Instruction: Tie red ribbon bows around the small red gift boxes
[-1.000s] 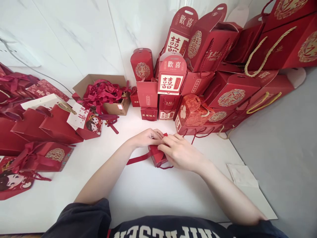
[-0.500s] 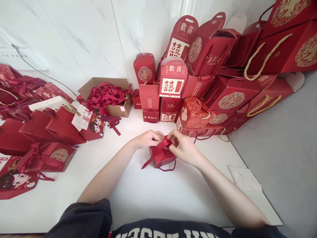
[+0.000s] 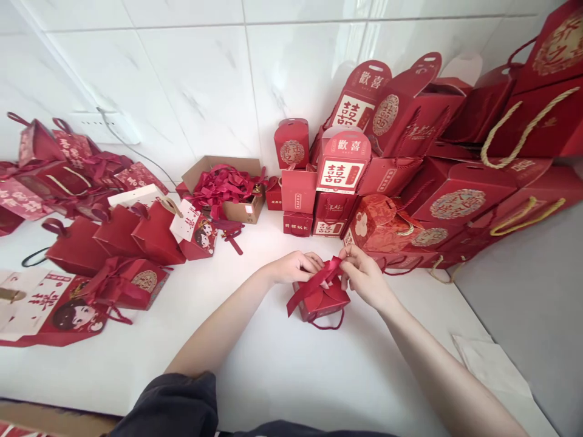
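The right hand (image 3: 364, 276) pinches a red ribbon (image 3: 311, 286). The left hand (image 3: 295, 267) touches it with bent fingers; I can't tell if they pinch. The box (image 3: 324, 303) sits just below the frame's middle.

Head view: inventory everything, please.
Gift box: one, red, centre
Ribbon: one, red, over gift box
Carton: one, brown, back
Loose ribbons: many, red, mostly in carton
Stacked boxes: many, mostly red, right
Other boxes: many, mostly red, left
Wall: one, white, behind
Socket: one, white, wall
Cable: one, grey, wall
Table: one, white, below
Panel: one, grey, right
Paper: count unclear, white, right
Sleeve: one, dark, bottom
Left hand: one, at ribbon
Right hand: one, on ribbon
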A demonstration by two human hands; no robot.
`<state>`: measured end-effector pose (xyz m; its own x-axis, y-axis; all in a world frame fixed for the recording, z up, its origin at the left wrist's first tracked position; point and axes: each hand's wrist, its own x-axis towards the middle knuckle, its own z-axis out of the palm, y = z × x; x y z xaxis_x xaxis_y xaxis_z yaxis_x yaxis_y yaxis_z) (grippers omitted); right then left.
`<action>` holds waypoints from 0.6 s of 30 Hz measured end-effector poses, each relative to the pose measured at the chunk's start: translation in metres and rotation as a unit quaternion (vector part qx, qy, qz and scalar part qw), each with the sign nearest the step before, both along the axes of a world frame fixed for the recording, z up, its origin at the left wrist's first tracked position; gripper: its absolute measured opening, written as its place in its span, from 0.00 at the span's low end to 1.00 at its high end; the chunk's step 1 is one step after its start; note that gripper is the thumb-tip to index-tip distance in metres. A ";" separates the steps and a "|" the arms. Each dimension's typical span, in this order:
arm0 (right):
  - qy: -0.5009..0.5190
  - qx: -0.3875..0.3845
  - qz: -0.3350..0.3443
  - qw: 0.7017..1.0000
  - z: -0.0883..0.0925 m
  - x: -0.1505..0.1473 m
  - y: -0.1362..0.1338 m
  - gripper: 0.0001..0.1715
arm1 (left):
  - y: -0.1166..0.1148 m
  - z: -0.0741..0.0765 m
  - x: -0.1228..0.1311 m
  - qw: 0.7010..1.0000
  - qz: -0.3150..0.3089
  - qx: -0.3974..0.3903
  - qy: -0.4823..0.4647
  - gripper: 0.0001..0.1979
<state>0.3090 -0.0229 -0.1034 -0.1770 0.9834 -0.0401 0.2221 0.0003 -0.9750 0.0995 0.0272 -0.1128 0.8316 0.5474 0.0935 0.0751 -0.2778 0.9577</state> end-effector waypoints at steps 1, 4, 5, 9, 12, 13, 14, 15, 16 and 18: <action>0.038 -0.026 0.012 0.999 0.000 0.000 0.001 0.07 | 0.000 -0.002 0.000 1.000 0.002 -0.001 -0.005 0.10; 0.116 -0.081 0.059 0.988 0.007 -0.005 0.000 0.12 | 0.001 -0.008 0.001 1.000 0.009 -0.009 -0.026 0.11; 0.129 -0.088 0.077 0.985 0.011 -0.007 -0.001 0.14 | 0.001 -0.009 0.001 0.999 0.012 -0.012 -0.032 0.11; 0.153 -0.085 0.113 0.978 0.030 -0.017 -0.002 0.17 | 0.000 -0.013 0.001 0.998 0.025 -0.031 -0.045 0.14; 0.170 -0.080 0.080 0.979 0.039 -0.021 0.004 0.19 | -0.003 -0.013 -0.001 0.996 0.044 -0.062 -0.036 0.17; 0.175 -0.073 0.064 0.980 0.040 -0.022 0.008 0.19 | -0.003 -0.012 -0.002 0.995 0.052 -0.075 -0.031 0.17; 0.180 -0.058 0.049 0.981 0.040 -0.022 0.013 0.19 | -0.003 -0.011 -0.003 0.994 0.060 -0.088 -0.027 0.18; 0.181 -0.033 0.033 0.982 0.038 -0.022 0.017 0.17 | -0.002 -0.010 -0.004 0.993 0.069 -0.093 -0.026 0.18; 0.173 0.007 0.013 0.985 0.037 -0.020 0.023 0.15 | -0.001 -0.010 -0.004 0.993 0.076 -0.086 -0.030 0.16; 0.116 0.115 -0.035 0.986 0.033 -0.015 0.031 0.12 | 0.001 -0.009 -0.004 0.995 0.075 -0.050 -0.045 0.13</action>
